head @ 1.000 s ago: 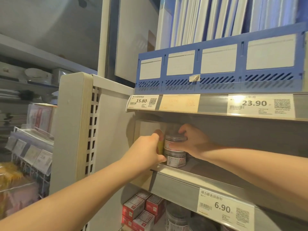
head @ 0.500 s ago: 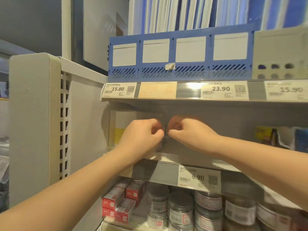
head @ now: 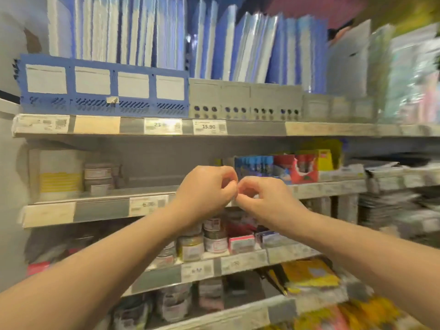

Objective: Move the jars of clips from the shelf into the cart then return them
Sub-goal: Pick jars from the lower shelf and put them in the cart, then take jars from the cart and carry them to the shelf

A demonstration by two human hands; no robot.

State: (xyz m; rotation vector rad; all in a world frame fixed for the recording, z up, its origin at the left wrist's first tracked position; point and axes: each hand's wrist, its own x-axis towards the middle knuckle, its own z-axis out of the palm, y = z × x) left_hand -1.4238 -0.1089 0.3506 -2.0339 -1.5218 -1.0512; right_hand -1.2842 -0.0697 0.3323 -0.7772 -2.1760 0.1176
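Note:
Two stacked jars of clips (head: 98, 177) stand at the left end of the middle shelf (head: 102, 209), beside a white and yellow box (head: 58, 175). My left hand (head: 204, 189) and my right hand (head: 264, 198) are raised in front of the shelf, well to the right of those jars and apart from them. Their curled fingertips meet between them, and I see nothing held in either. No cart is in view. The picture is blurred by motion.
More jars (head: 190, 248) and small boxes (head: 240, 242) fill the shelf below my hands. Blue file holders (head: 102, 86) and folders line the top shelf. Coloured packs (head: 276, 167) sit on the middle shelf to the right, with yellow packets (head: 309, 275) lower down.
Both hands have come off the stacked jars, which stay on the shelf. The view has swung right, so the jars now lie far left of my hands.

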